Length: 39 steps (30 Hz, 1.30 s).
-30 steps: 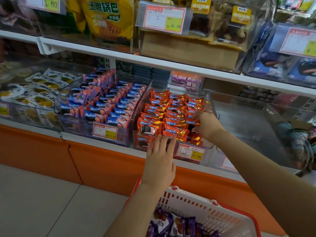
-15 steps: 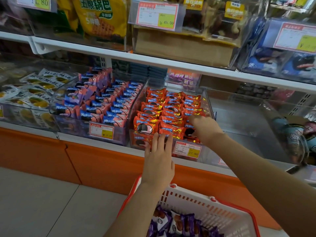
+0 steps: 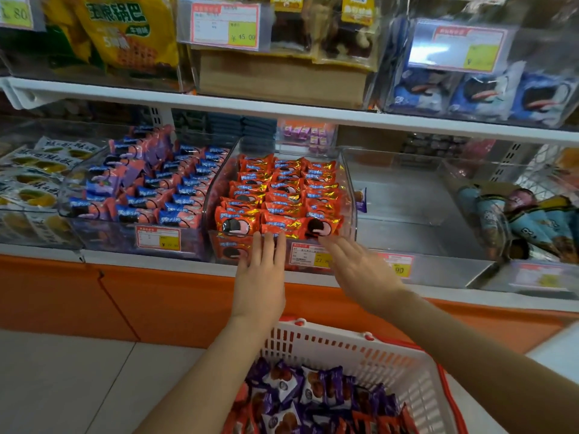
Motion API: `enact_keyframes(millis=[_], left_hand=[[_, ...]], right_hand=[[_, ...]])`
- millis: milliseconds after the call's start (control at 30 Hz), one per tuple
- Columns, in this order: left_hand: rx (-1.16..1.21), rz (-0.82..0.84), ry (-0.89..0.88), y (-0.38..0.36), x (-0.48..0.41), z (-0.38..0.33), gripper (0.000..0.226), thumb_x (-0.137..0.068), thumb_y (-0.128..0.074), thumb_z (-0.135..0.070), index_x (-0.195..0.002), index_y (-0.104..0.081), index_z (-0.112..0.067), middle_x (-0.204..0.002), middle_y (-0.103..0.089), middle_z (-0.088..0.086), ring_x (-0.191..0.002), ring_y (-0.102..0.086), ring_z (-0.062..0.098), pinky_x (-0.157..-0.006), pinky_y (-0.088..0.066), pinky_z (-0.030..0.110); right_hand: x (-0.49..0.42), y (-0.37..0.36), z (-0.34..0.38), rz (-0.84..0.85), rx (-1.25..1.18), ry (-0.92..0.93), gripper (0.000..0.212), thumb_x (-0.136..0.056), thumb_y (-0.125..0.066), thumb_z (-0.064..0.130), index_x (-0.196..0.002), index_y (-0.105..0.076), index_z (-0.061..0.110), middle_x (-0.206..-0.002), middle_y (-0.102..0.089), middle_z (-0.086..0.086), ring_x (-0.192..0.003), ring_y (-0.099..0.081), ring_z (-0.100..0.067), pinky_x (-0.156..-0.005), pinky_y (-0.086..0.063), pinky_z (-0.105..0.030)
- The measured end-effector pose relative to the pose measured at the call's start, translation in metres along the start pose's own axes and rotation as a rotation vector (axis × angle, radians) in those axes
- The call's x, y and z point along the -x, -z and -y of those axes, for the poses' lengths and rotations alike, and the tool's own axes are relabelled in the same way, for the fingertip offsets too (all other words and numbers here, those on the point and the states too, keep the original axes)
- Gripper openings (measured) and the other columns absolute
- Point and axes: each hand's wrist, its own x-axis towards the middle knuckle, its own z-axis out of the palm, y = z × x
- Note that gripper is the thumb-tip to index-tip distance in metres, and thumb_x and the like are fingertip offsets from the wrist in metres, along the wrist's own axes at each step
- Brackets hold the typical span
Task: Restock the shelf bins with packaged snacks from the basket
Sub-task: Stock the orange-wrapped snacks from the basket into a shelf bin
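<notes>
The left grip [image 3: 260, 277] is lying open, fingers straight and close together. Its tips are reaching the front rim of the clear bin [image 3: 349, 189], at the front row of orange cookie packets [image 3: 282, 195]; whether they are pressing the wrappers or only meeting the rim I cannot tell. The right grip [image 3: 360, 270] is likewise holding nothing, fingers spread and flat. Its tips are hovering at the bin's front wall, just under the rightmost front packet, and are covering one end of the price tag [image 3: 305, 256], whose print is too blurred to read. The orange packets are filling the bin in three rows running away from both grips.

Left of the left grip, a neighbouring bin is carrying blue-and-pink packets [image 3: 150, 189]. Right of the right grip, a single purple packet [image 3: 361, 200] is leaning inside the next clear bin [image 3: 423, 220], partly hidden by the wall between. Farther right, teal wrappers [image 3: 517, 214] are smearing into blur.

Below both wrists the white basket [image 3: 344, 346] with its red rim is sitting, cut off by the bottom edge and partly hidden behind the left forearm. Purple packets [image 3: 313, 389] are piling inside it, with some orange ones.
</notes>
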Motion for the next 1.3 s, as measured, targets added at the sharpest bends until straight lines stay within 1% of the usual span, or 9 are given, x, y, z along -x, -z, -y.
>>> enact_keyframes(millis=[100,200,267,467,600,867,1000,1167,1300], left_hand=[[-0.027,-0.024,-0.045,-0.002,0.008,0.001,0.076,-0.095,-0.051,-0.021,-0.152,-0.003,-0.008,-0.158,-0.01,0.017,-0.146,-0.008,0.033,-0.119,-0.009,0.047],[-0.05,-0.126,-0.174,-0.015,0.019,0.005,0.065,-0.064,-0.081,-0.011,-0.125,-0.058,-0.005,-0.123,-0.059,0.019,-0.12,-0.054,0.036,-0.105,-0.036,0.054],[-0.085,-0.123,-0.253,-0.026,0.027,0.008,0.052,-0.054,-0.084,-0.009,-0.104,-0.067,-0.008,-0.103,-0.066,0.014,-0.104,-0.062,0.034,-0.097,-0.043,0.054],[-0.065,0.195,-0.239,-0.079,0.06,0.01,0.043,-0.059,-0.082,-0.015,-0.099,-0.068,-0.014,-0.101,-0.067,0.005,-0.098,-0.063,0.025,-0.1,-0.042,0.05],[-0.067,0.489,-0.206,-0.122,0.091,0.009,0.046,-0.093,-0.042,-0.011,-0.139,-0.038,-0.015,-0.145,-0.038,0.006,-0.135,-0.032,0.024,-0.115,-0.014,0.041],[0.006,0.751,-0.142,-0.171,0.138,0.017,0.049,-0.1,-0.031,-0.027,-0.148,-0.027,-0.018,-0.155,-0.023,0.005,-0.143,-0.017,0.025,-0.118,-0.01,0.042],[0.115,0.724,-0.311,-0.193,0.157,0.022,0.055,-0.091,-0.017,-0.046,-0.122,-0.058,-0.024,-0.123,-0.055,-0.003,-0.119,-0.048,0.022,-0.107,-0.032,0.04],[0.245,0.831,-0.365,-0.191,0.169,0.008,0.049,-0.096,-0.037,-0.051,-0.136,-0.047,-0.024,-0.133,-0.048,-0.006,-0.129,-0.031,0.013,-0.114,-0.009,0.032],[0.242,0.886,-0.373,-0.19,0.182,-0.004,0.055,-0.092,-0.053,-0.043,-0.141,-0.041,-0.022,-0.135,-0.045,-0.003,-0.129,-0.031,0.016,-0.111,-0.015,0.03]], right_hand=[[0.013,-0.017,-0.003,-0.033,0.028,-0.04,0.068,-0.095,-0.051,0.013,-0.152,-0.014,0.019,-0.159,-0.013,-0.001,-0.146,-0.015,-0.019,-0.113,-0.012,-0.03],[0.029,-0.035,-0.009,-0.162,0.077,-0.013,0.063,-0.066,-0.08,0.007,-0.125,-0.058,0.012,-0.127,-0.059,-0.009,-0.115,-0.059,-0.026,-0.098,-0.045,-0.037],[0.042,-0.05,-0.013,-0.213,0.06,0.02,0.051,-0.061,-0.083,0.006,-0.108,-0.065,0.012,-0.105,-0.066,-0.006,-0.092,-0.065,-0.023,-0.08,-0.055,-0.034],[0.077,-0.108,-0.013,-0.078,-0.02,-0.029,0.044,-0.053,-0.086,0.012,-0.091,-0.066,0.016,-0.082,-0.062,0.002,-0.071,-0.061,-0.016,-0.064,-0.053,-0.028],[0.108,-0.151,-0.007,0.272,-0.17,-0.073,0.044,-0.093,-0.05,0.011,-0.136,-0.042,0.015,-0.134,-0.045,-0.003,-0.127,-0.042,-0.024,-0.108,-0.034,-0.035],[0.147,-0.209,0.002,0.779,-0.209,0.111,0.078,-0.089,-0.045,-0.005,-0.152,-0.01,0.026,-0.159,-0.009,0.005,-0.146,-0.009,-0.018,-0.118,-0.011,-0.034],[0.154,-0.222,0.007,0.828,-0.204,0.164,0.067,-0.095,-0.037,-0.003,-0.152,-0.016,0.024,-0.158,-0.017,0.001,-0.146,-0.011,-0.017,-0.117,-0.007,-0.031],[0.155,-0.232,0.013,0.763,-0.003,0.178,0.053,-0.096,-0.044,0.007,-0.146,-0.032,0.018,-0.148,-0.03,-0.009,-0.138,-0.022,-0.027,-0.113,-0.019,-0.039],[0.16,-0.23,0.013,0.737,0.049,0.143,0.048,-0.094,-0.05,0.011,-0.14,-0.04,0.018,-0.151,-0.025,-0.009,-0.14,-0.018,-0.028,-0.113,-0.019,-0.04]])
